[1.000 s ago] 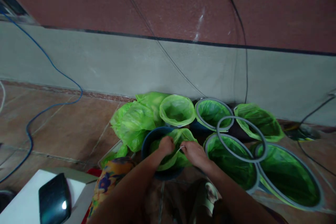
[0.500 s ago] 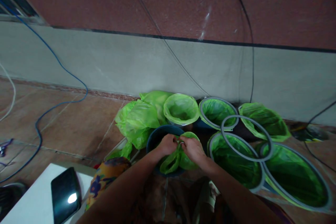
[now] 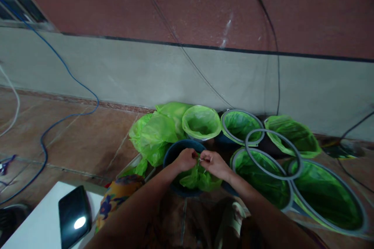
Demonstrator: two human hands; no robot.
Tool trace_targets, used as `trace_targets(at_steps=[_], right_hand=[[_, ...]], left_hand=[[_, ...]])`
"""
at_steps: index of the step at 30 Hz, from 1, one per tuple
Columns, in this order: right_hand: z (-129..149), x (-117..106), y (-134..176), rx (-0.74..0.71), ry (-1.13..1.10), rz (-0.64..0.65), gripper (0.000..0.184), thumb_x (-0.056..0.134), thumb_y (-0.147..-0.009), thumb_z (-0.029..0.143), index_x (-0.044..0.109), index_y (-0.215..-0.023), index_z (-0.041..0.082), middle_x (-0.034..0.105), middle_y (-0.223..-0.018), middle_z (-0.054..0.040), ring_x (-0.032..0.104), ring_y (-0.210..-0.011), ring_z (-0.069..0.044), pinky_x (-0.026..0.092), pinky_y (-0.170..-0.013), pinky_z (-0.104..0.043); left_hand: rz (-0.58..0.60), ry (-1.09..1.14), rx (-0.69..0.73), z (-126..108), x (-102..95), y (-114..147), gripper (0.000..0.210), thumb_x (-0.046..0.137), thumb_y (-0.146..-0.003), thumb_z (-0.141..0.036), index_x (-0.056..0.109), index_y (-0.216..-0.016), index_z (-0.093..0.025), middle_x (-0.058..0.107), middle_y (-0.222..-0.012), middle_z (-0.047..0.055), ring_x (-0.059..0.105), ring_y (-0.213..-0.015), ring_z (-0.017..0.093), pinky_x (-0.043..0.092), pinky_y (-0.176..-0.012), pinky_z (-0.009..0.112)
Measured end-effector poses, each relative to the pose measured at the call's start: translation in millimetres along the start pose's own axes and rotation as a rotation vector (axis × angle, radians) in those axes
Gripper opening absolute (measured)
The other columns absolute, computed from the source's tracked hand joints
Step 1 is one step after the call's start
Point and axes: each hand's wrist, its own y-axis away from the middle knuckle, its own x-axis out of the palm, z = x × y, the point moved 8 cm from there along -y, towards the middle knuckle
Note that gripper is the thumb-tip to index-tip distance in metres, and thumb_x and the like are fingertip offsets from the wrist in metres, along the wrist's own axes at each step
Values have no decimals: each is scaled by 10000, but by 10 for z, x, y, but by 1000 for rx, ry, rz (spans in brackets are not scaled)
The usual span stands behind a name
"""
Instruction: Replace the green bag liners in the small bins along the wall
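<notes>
My left hand [image 3: 187, 159] and my right hand [image 3: 214, 163] meet over a dark blue bin [image 3: 169, 155]. Both are closed, fingertips pinching the gathered top of a green plastic bag [image 3: 201, 179]. The bag's crumpled body hangs below my fingers, partly inside the bin and partly over its near rim. Just behind stands a bin lined with a pale green bag [image 3: 202, 122]. To the left of the bin, a heap of puffed green bags [image 3: 156, 130] rests against the wall. My fingers hide the exact pinch point.
Several bins with green liners stand at right, among them a grey-rimmed bin [image 3: 260, 179]. A loose grey ring [image 3: 248, 140] lies across the rims. At lower left, a phone [image 3: 74, 214] lies on a white surface [image 3: 35, 218]. A blue cable [image 3: 45, 136] crosses the tiled floor.
The bag below my hands has bunched up, its open loops collapsing into a crumpled mass. My hands stay together at nearly the same spot, still pinching its top.
</notes>
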Motion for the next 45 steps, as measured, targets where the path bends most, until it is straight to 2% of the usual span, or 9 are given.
trace_targets(at_steps=[4, 10, 13, 18, 22, 29, 34, 39, 45], right_hand=[[209, -108, 116, 12, -270, -1, 202, 655, -761, 387, 572, -790, 206, 493, -475, 82, 415, -402, -76, 319, -411, -191], [750, -693, 418, -258, -611, -121, 220, 762, -741, 358, 616, -827, 218, 597, -588, 47, 508, -513, -94, 400, -499, -223], [828, -784, 485, -293, -685, -57, 203, 770, -733, 355, 624, -792, 227, 565, -571, 48, 524, -563, -116, 437, -571, -265], [707, -873, 398, -259, -816, -115, 196, 757, -717, 358, 615, -812, 261, 505, -575, 68, 501, -585, -116, 459, -640, -295], [533, -977, 314, -164, -897, -215, 198, 768, -704, 315, 607, -799, 248, 494, -604, 69, 470, -578, -95, 455, -625, -264], [425, -1090, 292, -77, -956, -337, 310, 739, -705, 253, 684, -1009, 227, 453, -531, 88, 403, -502, -72, 423, -550, -218], [643, -905, 303, -141, -860, -186, 304, 670, -721, 261, 696, -1022, 233, 494, -559, 68, 481, -558, -104, 502, -699, -309], [651, -807, 245, -161, -833, -157, 280, 663, -698, 261, 694, -973, 226, 532, -582, 54, 514, -587, -112, 511, -727, -319], [407, -879, 181, -22, -804, -275, 395, 714, -711, 335, 611, -1082, 248, 677, -894, 4, 624, -675, -108, 541, -724, -294]], left_hand=[[-20, 16, -2, -12, -40, 12, 220, 562, -722, -104, 712, -881, -115, 713, -833, 65, 639, -769, 188, 499, -773, 304], [-91, 442, 159, -250, -219, 9, 523, 548, -710, -40, 641, -1213, -149, 683, -1195, 84, 611, -1097, 203, 454, -1003, 323], [20, 622, 272, -466, -208, 40, 476, 551, -747, -58, 659, -1200, -158, 669, -1237, 79, 585, -1165, 203, 409, -1062, 331], [219, 685, 310, -670, -55, 97, 246, 587, -861, -284, 728, -972, -116, 720, -949, 72, 632, -925, 170, 457, -912, 296], [72, 604, 232, -552, -126, 19, 341, 573, -883, -409, 718, -886, -101, 646, -733, 30, 554, -710, 118, 442, -724, 239], [-296, 366, 29, -225, -389, -58, 332, 454, -922, -309, 727, -908, -120, 598, -648, -5, 497, -606, 109, 392, -607, 223], [16, 39, 165, -449, -62, 19, 323, 458, -911, -260, 733, -788, -145, 625, -646, 12, 528, -625, 127, 394, -632, 229], [319, 31, 321, -666, 248, 235, 289, 479, -842, -128, 757, -875, -201, 728, -846, 37, 620, -807, 156, 421, -718, 210], [298, 56, 316, -610, 187, 176, 287, 530, -880, -279, 758, -748, -167, 601, -580, -17, 511, -583, 109, 356, -590, 212]])
